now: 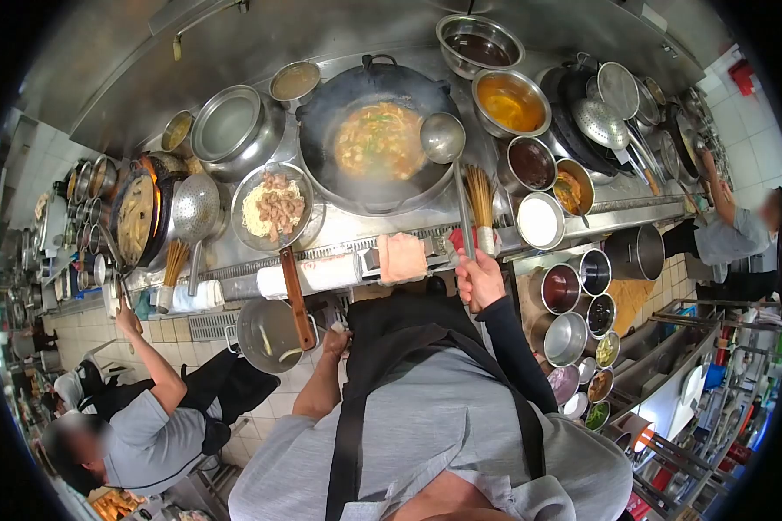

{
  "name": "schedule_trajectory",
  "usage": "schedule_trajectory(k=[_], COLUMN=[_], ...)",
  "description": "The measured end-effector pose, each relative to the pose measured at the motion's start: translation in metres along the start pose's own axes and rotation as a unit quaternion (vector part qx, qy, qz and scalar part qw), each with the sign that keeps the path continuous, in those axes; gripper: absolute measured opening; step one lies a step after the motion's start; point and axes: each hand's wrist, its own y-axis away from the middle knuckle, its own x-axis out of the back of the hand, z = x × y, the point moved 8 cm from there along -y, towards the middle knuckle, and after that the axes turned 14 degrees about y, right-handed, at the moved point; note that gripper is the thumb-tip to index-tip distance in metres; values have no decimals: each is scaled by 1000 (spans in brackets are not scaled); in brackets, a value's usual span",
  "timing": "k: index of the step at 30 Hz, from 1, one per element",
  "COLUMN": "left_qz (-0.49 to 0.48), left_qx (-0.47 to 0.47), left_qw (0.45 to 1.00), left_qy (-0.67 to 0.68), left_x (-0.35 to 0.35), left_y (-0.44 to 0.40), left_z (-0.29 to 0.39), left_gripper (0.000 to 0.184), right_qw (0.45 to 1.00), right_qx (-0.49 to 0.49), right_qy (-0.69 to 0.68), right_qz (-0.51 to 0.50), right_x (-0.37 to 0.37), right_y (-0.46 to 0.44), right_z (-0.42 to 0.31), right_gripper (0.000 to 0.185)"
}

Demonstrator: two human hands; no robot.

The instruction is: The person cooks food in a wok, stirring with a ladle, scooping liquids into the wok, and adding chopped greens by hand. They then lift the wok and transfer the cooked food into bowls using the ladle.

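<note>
My right hand (pixel 480 280) is closed around the long handle of a metal ladle (pixel 443 139). The ladle's bowl hangs over the right rim of a large black wok (pixel 321 130), where a steaming reddish soup with green pieces (pixel 381 139) sits. My left hand (pixel 334 341) is low at the counter's front edge, fingers curled, near a small whitish thing; what it grips is unclear. Just left of it a strainer's wooden handle (pixel 295 300) juts over the edge. The strainer (pixel 245 230) carries noodles (pixel 256 207) and browned meat pieces (pixel 280 195).
Bowls of dark liquid (pixel 480 43) and orange liquid (pixel 511 102) stand right of the wok. A bamboo brush (pixel 480 198) leans beside the ladle. Folded towels (pixel 402 258) lie along the edge. Co-workers (pixel 148 434) are at left and far right. Sauce pots (pixel 561 288) stand lower right.
</note>
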Motion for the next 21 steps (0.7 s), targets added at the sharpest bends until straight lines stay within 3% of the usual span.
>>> schedule_trajectory(k=[1,7,10,11,13,17,21], left_qz=[22,-4,43,20,-26,-26,-7], left_qx=[-32,42,-22,18,99,86,65], left_qw=[999,997,999,999,991,994,998], left_qy=[-27,64,-11,21,86,58,26], left_x=[-1,5,0,-4,3,-7,-10], left_y=[-11,32,-6,-4,54,16,0], left_z=[-8,48,9,2,64,15,-8], left_gripper=[66,65,65,66,67,73,77], right_qw=[1000,1000,1000,1000,1000,999,1000], right_qx=[-2,1,1,1,-2,-15,-13], right_qy=[2,6,0,-2,6,-33,28], right_qz=[1,-9,-11,-10,-9,-2,4], right_x=[1,4,4,3,4,6,14], right_y=[0,-2,-1,-1,-3,-2,-3], right_z=[-1,-1,-4,-4,-3,-3,0], right_gripper=[22,25,26,26,26,30,33])
